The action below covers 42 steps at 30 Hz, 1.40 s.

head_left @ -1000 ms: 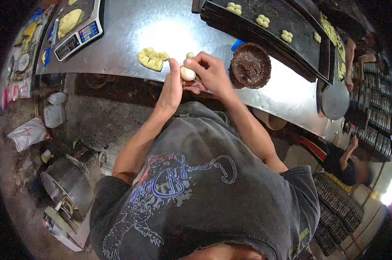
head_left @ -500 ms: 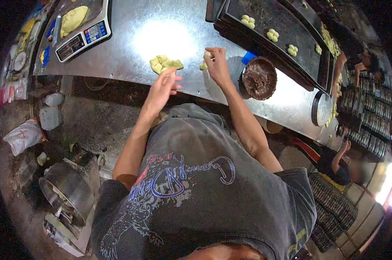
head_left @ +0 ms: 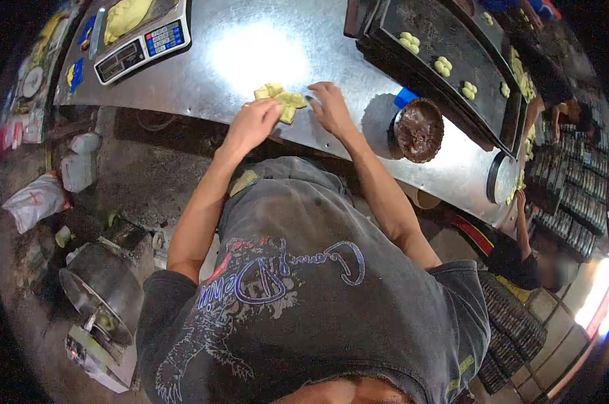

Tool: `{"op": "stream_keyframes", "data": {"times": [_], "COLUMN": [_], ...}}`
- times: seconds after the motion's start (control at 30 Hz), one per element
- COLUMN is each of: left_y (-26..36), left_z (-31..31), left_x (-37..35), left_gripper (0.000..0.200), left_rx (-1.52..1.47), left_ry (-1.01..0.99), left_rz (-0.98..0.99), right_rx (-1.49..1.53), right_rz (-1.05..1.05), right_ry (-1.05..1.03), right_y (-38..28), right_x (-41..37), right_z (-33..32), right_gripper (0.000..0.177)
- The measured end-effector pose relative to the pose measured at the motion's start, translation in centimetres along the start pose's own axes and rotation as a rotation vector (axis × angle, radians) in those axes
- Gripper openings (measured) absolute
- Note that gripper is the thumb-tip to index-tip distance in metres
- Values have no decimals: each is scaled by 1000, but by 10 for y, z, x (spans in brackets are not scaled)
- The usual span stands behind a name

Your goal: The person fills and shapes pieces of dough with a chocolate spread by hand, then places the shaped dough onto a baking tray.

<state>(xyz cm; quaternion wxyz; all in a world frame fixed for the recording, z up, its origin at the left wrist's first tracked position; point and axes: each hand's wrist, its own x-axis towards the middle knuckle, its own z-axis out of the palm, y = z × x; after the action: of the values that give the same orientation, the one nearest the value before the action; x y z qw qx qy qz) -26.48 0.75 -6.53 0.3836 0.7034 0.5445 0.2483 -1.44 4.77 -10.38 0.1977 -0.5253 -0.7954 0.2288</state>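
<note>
A small cluster of pale yellow dough pieces (head_left: 288,101) lies near the front edge of the metal table. At its left side, my left hand (head_left: 254,122) has its fingers bent and its thumb against the dough, gripping the near part. My right hand (head_left: 331,111) is just to the right of the cluster, palm down, fingers apart, with no dough visible in them. What lies beneath the right palm is hidden. Further right stands a round bowl of dark brown paste (head_left: 419,130), with a blue object (head_left: 405,97) at its rim.
A digital scale (head_left: 143,50) bearing a dough slab (head_left: 126,19) stands at the left. Dark baking trays (head_left: 425,40) with clustered dough balls (head_left: 443,66) fill the back right. A round lid-like disc (head_left: 502,178) sits at the right edge. Other people's arms (head_left: 522,225) are at far right.
My left hand has closed from spread fingers onto the dough cluster. My right hand has moved closer to it, its fingers opening. The dough balls beside the right hand no longer show. The view has shifted slightly.
</note>
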Motion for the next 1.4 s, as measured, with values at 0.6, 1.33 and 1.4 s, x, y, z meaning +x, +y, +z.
{"op": "stream_keyframes", "data": {"times": [0.6, 1.33, 1.4], "left_y": [74, 243, 241], "left_z": [65, 182, 186], "left_x": [42, 29, 18], "left_gripper": [58, 66, 67], "left_rx": [-216, -251, -112], "left_ry": [-167, 68, 104], "left_rz": [-165, 864, 724], "right_rx": [449, 1665, 1292], "right_rz": [370, 555, 450], "right_ry": [75, 156, 191], "right_y": [-37, -9, 42], "right_x": [-87, -189, -185], "right_z": [-124, -208, -191], "right_gripper": [21, 22, 17]}}
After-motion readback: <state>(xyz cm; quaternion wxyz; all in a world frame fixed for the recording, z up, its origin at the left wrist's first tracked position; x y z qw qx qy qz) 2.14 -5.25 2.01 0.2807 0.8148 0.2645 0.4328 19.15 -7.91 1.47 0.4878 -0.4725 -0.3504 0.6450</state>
